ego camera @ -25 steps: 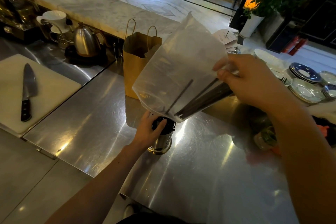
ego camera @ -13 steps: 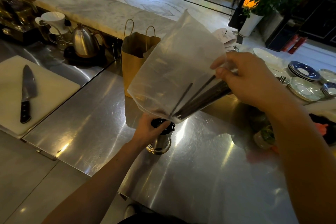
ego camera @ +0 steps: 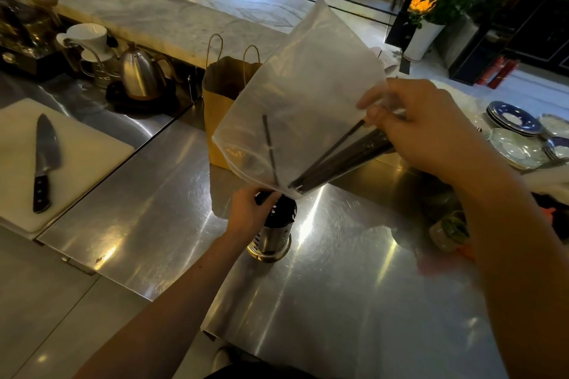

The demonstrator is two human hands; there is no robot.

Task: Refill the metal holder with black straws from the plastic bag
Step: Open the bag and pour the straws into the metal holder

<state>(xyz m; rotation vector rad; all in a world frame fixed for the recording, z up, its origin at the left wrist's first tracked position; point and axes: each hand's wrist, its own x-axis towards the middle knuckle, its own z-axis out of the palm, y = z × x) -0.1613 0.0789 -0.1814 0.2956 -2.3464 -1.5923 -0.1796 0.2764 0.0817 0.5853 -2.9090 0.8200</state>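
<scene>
Tipping stage: bag is inverted over the holder, straws not yet dropped through, by my read.
left hand (ego camera: 251, 212): wrapped around the rim of the metal holder (ego camera: 272, 232), fingers curled shut on it, steadying it upright on the tabletop (ego camera: 354, 286).
holder position: centre of the steel tabletop, directly under the low corner of the plastic bag (ego camera: 295, 108); bag corner meets or just overlaps the holder mouth, can't tell if it is inside.
loose straw (ego camera: 270, 149): single one, apart from the bundle, axis roughly 12-to-6, lower tip near the bag corner.
black straws (ego camera: 338, 160): main bundle inside the bag, long axis running 2 o'clock down to 8 o'clock, low ends aimed at the holder mouth.
right hand (ego camera: 431, 135): pinched closed on the bag and the upper ends of the bundle through the plastic, at 2 o'clock from the holder, well above it.
key relation: holder lies at 8 o'clock and below the right hand, in line with the bundle axis; left hand is the nearer one to the holder, already on it.
next move, my guess: steepen the bundle toward vertical and loosen the pinch so straws slide down.
risk: loose straw may miss the mouth.
hidden: holder mouth mostly covered by the left hand's fingers and the bag corner; fill level unreadable; whether the bag's low corner is actually open, can't tell; dim light.
</scene>
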